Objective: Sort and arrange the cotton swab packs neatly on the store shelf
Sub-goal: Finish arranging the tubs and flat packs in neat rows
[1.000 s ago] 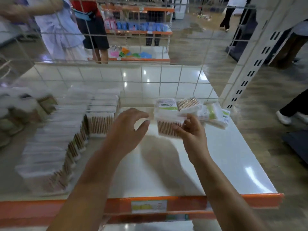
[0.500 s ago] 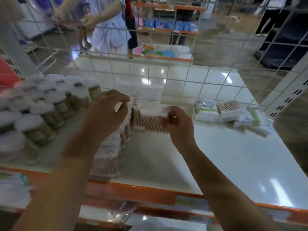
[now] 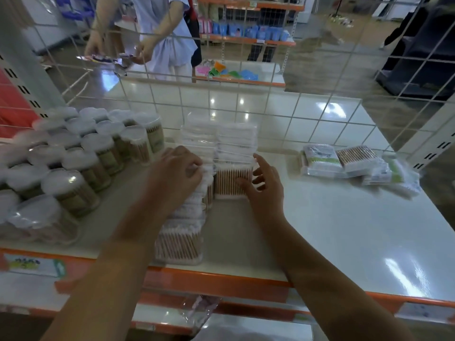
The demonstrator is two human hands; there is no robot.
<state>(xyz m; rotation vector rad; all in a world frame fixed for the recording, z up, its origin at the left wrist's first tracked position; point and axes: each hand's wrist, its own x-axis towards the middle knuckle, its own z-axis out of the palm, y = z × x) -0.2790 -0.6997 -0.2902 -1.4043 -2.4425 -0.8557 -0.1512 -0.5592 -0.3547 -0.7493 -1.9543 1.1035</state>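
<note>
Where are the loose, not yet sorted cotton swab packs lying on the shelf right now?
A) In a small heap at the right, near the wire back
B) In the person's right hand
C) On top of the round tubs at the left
A: the loose packs lie in a heap on the white shelf at the right, apart from both hands.

Person (image 3: 162, 35) behind wire grid (image 3: 307, 107)

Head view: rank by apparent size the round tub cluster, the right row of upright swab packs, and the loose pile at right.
1. Round tub cluster, clearly largest, though nearest the camera.
2. and 3. Right row of upright swab packs and loose pile: too alike to rank.
</note>
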